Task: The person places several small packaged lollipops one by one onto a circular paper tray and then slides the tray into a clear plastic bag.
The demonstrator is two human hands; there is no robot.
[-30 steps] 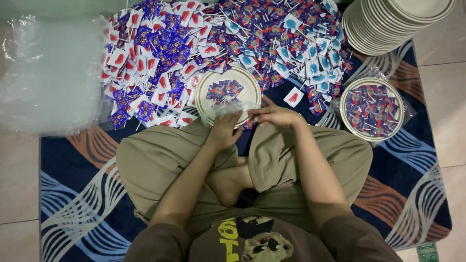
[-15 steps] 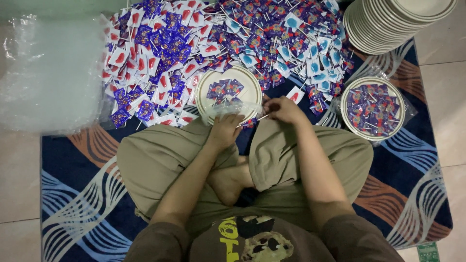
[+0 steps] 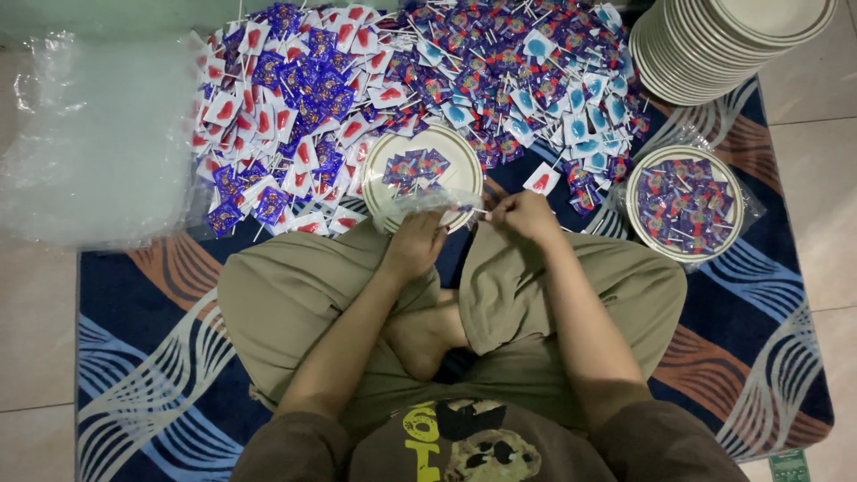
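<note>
Seated cross-legged on a blue patterned rug (image 3: 134, 312), both hands raised together just above the knees. Left hand (image 3: 412, 243) curled, fingers gripping the near edge of a clear plastic bag (image 3: 428, 202) drawn over the near rim of a cream plate (image 3: 386, 170). Right hand (image 3: 527, 214) just beside the left, thumb and fingers pinched on a thin white lollipop stick (image 3: 486, 214) and the bag's edge, the two hands nearly touching. On the plate, directly beyond the left hand, a small cluster of wrapped lollipops (image 3: 415, 167) in blue and purple wrappers. Farther beyond both hands, a broad heap of wrapped lollipops (image 3: 402, 80), red-and-white ones to the left, blue and purple ones ahead and to the right. One red-and-white packet (image 3: 541, 179) lying alone just beyond the right hand. Out to the right of the right hand, a second plate filled with lollipops and sealed in clear plastic (image 3: 686, 202). Beyond that, a tall stack of empty cream plates (image 3: 714, 45). Well apart to the left of the left hand, a pile of clear plastic bags (image 3: 89, 143) on the tiled floor.
</note>
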